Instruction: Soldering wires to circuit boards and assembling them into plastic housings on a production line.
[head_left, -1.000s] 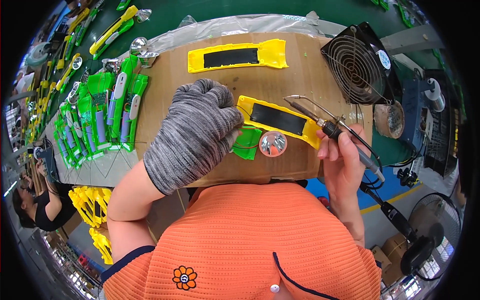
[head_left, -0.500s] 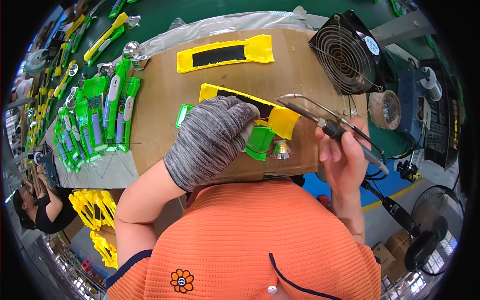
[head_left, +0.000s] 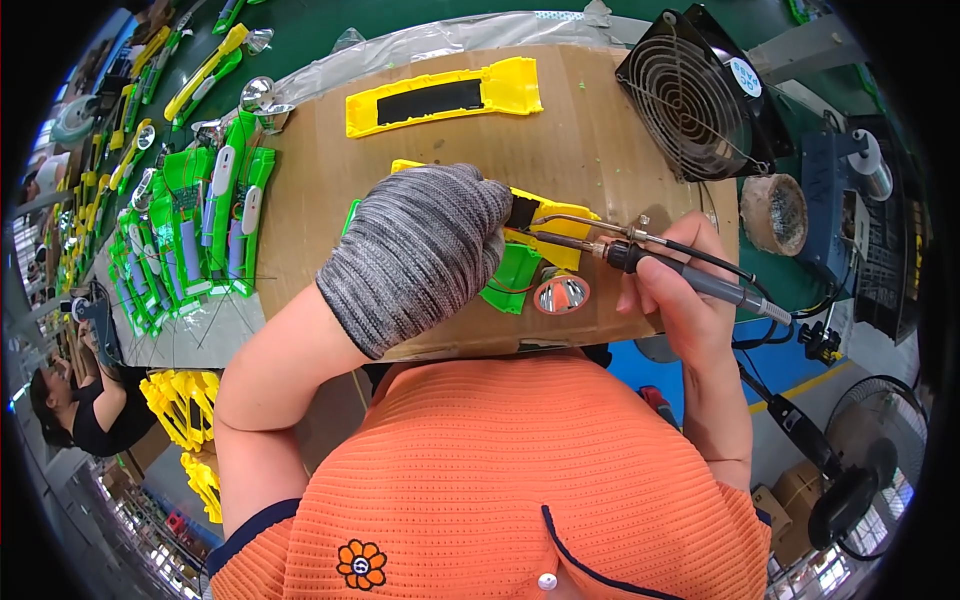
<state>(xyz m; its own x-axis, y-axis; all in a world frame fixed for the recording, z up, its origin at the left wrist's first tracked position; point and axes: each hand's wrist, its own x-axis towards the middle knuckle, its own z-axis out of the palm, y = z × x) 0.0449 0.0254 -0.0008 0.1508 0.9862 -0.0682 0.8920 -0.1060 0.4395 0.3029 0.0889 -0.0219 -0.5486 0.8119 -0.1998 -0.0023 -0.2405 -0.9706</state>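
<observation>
My left hand (head_left: 415, 250), in a grey knitted glove, is closed over a yellow plastic housing half (head_left: 572, 252) with a black panel; what its fingertips pinch is hidden. My bare right hand (head_left: 692, 305) grips a soldering iron (head_left: 710, 288) with a thin metal feed tube above it. The iron's tip points left, close to the gloved fingers above the housing. Just below lies a green plastic piece (head_left: 512, 278) with a red wire. Beside it a shiny reflector (head_left: 562, 294) faces up.
Another yellow housing half (head_left: 440, 98) lies farther back on the cardboard (head_left: 310, 160). Green assemblies with wires (head_left: 190, 235) crowd the left. At right stand a black fan (head_left: 690, 95), a round tub (head_left: 772, 215) and a blue solder-spool unit (head_left: 825, 200). Yellow parts (head_left: 180, 410) fill a lower-left box.
My right hand has brought the soldering iron left and down, its tip now near the gloved fingers. The reflector has tipped to face up. My left hand stays closed over the housing.
</observation>
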